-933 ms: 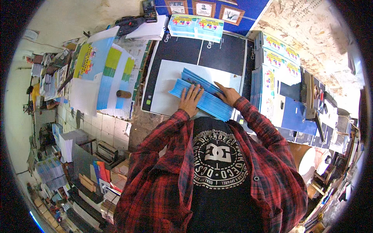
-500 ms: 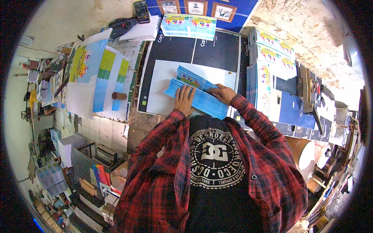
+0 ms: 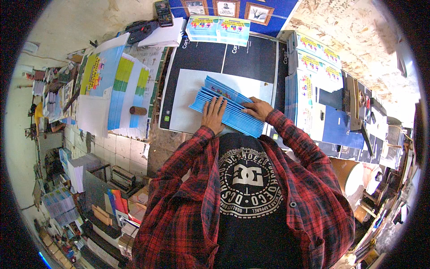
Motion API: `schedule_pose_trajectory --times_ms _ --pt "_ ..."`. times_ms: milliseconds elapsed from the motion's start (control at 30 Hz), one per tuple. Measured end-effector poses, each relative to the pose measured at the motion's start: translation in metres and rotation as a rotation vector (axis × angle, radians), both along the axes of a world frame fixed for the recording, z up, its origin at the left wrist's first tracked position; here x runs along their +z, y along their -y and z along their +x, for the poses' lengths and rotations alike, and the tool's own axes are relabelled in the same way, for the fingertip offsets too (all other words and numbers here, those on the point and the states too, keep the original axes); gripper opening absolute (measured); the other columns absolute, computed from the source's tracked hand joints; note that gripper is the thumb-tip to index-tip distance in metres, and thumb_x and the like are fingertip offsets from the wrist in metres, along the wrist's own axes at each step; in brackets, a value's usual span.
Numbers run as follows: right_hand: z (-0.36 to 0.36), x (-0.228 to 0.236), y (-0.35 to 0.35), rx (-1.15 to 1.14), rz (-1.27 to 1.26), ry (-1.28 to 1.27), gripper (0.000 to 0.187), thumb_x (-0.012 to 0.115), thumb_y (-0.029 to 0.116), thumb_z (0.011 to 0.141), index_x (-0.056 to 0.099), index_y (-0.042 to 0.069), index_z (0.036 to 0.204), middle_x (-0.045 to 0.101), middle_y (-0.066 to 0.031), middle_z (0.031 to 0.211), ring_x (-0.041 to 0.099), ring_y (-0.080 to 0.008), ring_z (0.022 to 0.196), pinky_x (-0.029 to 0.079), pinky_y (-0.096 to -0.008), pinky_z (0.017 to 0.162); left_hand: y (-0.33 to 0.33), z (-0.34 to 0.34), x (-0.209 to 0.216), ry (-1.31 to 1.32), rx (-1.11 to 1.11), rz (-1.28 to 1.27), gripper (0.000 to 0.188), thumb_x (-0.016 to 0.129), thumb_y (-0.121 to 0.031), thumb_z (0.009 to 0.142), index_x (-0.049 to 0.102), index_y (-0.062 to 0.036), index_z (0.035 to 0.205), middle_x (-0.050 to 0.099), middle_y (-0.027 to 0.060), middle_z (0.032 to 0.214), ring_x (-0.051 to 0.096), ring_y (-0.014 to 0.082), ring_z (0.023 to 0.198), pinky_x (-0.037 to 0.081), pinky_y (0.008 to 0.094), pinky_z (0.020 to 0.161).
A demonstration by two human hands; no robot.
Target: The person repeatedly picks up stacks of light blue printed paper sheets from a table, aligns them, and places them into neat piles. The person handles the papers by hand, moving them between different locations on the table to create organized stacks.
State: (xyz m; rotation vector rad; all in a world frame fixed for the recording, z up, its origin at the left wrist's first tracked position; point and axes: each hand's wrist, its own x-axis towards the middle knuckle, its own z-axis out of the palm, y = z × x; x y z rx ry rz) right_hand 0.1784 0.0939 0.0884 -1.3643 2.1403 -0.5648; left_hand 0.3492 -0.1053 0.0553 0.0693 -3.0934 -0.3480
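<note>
A fanned row of thin blue booklets [image 3: 235, 116] lies slantwise in front of me, their edges overlapping like steps. The farthest one shows a strip of its printed cover. My left hand [image 3: 213, 115] rests on the left part of the row with its fingers spread. My right hand [image 3: 258, 110] lies over the right part, fingers stretched toward the left and touching the booklets' edges; its thumb is hard to make out. Beneath the booklets is a pale sheet [image 3: 188, 85] on a dark printed board [image 3: 197, 56].
More booklets [image 3: 218, 29] lie at the board's far edge, and piles of them [image 3: 304, 85] stand to the right. Left are fanned printed sheets [image 3: 118, 92] with a brown cylinder [image 3: 138, 110] on them. A phone [image 3: 163, 13] leans at the back beside white paper [image 3: 162, 35].
The gap between the farthest booklets and the rest has narrowed, with the edges now more evenly stepped. My right fingers have straightened out; my left hand stays nearly in place.
</note>
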Motion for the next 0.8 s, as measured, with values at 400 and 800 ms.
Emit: schedule_pose_trajectory --times_ms 400,800 --pt "-0.006 -0.005 0.008 0.032 0.01 -0.013 0.036 0.046 0.031 0.092 0.056 0.018 0.124 0.05 -0.0207 0.11 0.059 -0.0389 0.092 0.051 -0.0462 0.08 0.0 -0.003 0.008 0.05 -0.009 -0.016 0.101 0.074 -0.031 0.066 0.017 -0.0125 0.147 0.016 0.0107 0.153 0.013 0.03 0.141 0.007 0.0491 0.113" --pt "0.0 -0.007 0.009 0.071 -0.002 -0.082 0.047 0.046 0.05 0.091 0.058 0.019 0.123 0.049 -0.0194 0.108 0.059 -0.0361 0.095 0.05 -0.0438 0.081 -0.002 -0.006 0.011 0.057 0.007 0.011 0.094 0.07 -0.026 0.07 0.017 -0.0124 0.147 0.013 0.0099 0.154 0.012 0.0291 0.142 0.006 0.0486 0.113"
